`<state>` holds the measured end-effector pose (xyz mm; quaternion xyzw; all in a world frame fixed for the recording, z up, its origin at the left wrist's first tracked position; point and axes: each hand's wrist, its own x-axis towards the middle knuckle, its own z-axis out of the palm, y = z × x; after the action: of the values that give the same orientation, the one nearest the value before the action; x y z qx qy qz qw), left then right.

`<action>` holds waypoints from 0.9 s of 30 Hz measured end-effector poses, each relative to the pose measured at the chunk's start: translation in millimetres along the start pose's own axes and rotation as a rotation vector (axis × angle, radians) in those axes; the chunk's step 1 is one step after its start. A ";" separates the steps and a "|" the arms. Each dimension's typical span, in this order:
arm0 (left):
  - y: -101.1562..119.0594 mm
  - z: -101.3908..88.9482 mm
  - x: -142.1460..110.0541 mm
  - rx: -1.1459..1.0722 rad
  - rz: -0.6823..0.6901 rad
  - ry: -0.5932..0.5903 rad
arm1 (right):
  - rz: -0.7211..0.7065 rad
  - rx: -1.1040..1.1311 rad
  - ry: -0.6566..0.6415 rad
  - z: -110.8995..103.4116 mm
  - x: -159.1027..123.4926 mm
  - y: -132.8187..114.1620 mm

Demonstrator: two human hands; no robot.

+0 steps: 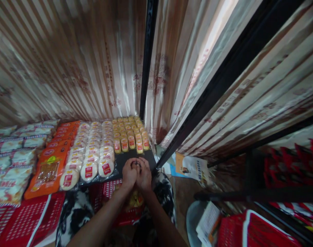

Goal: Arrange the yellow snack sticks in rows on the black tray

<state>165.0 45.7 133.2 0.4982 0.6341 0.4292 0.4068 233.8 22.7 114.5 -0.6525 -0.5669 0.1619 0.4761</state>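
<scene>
My left hand point(129, 173) and my right hand point(144, 175) meet at the front edge of a black shelf point(151, 158), fingers curled and pressed together round something small that I cannot make out. Just beyond them stand rows of small yellow packets point(130, 135) with red labels. To the left lie rows of round white cakes point(94, 151) in clear wrap. Under my forearms a red plastic basket point(112, 190) holds more yellow packets.
Orange snack bags point(52, 161) and pale bags point(12, 161) fill the shelf's left side. A striped plastic curtain point(69, 61) hangs behind, with black shelf posts point(147, 58). Red crates point(249, 230) and leaflets point(194, 167) lie on the floor at right.
</scene>
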 end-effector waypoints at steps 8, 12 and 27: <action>5.6 -22.7 -20.1 -0.018 -0.041 -0.002 | -0.069 -0.013 -0.073 0.2 -16.0 -16.3; -4.7 -34.8 -31.0 0.007 -0.054 0.007 | -0.101 -0.012 -0.097 6.3 -31.3 -20.8; -73.0 -51.7 -63.1 0.447 -0.251 -0.238 | 0.018 -0.155 -0.477 25.0 -91.8 -3.1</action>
<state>106.5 -33.2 85.0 0.5402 0.7175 0.1636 0.4083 185.2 -48.7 74.5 -0.6356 -0.6680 0.2713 0.2759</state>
